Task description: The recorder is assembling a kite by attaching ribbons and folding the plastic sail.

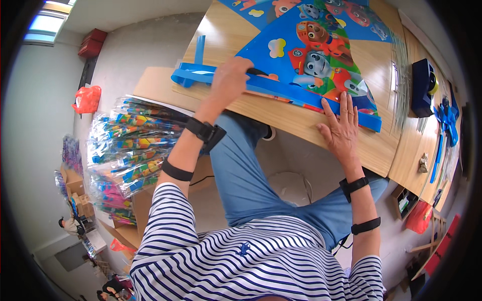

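A triangular, kite-like printed sheet with cartoon dogs on blue lies on the wooden table in front of me. Along its near edge runs a blue strip, whose looped end reaches past the table's left side. My left hand is closed over the strip near the sheet's left corner; its curled fingers hide what they grip. A dark sliver shows just beside those fingers, and I cannot tell what it is. My right hand lies flat, fingers spread, pressing on the strip near its right end.
Many plastic-wrapped colourful packs fan out at my left beside a cardboard box. Thin rods lie across the table's right part. Beyond them are a dark tape dispenser and blue ribbons. A person is far off at left.
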`<control>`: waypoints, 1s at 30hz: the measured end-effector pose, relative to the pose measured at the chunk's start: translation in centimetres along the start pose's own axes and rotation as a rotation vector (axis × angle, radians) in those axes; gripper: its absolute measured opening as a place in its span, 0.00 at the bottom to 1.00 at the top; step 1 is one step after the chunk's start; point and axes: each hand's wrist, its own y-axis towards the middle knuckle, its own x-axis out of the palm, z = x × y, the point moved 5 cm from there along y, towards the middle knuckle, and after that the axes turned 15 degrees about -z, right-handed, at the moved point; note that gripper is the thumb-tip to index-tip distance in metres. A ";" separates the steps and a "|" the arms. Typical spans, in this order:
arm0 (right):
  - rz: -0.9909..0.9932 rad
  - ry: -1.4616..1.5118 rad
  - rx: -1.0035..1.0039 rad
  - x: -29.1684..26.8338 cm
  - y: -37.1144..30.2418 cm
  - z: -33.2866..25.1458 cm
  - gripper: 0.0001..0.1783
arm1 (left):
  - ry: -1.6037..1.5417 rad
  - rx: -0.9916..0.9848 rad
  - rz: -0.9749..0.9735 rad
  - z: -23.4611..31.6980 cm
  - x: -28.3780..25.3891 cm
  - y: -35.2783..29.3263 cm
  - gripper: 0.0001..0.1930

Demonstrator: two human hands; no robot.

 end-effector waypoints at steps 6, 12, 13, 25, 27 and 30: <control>0.025 0.035 -0.008 -0.3 -0.1 -0.2 0.36 | -0.008 -0.239 -0.322 -7.2 -1.3 1.7 0.11; 0.032 0.044 -0.011 -0.6 -0.1 -0.3 0.36 | -0.039 -0.278 -0.487 -8.5 -1.1 2.2 0.08; 0.035 0.049 -0.015 -0.6 -0.1 -0.4 0.36 | -0.103 -0.251 -0.470 -8.4 -1.6 2.2 0.08; 0.017 0.013 -0.005 -0.5 0.0 -0.4 0.36 | -0.353 -0.243 -0.594 -8.3 -2.6 1.6 0.12; 0.007 0.014 -0.003 -0.4 0.0 -0.3 0.35 | -0.258 -0.245 -0.587 -8.4 -1.6 1.5 0.13; 0.010 0.012 -0.007 -0.4 -0.1 -0.3 0.35 | -0.160 -0.276 -0.527 -8.5 -0.8 1.4 0.12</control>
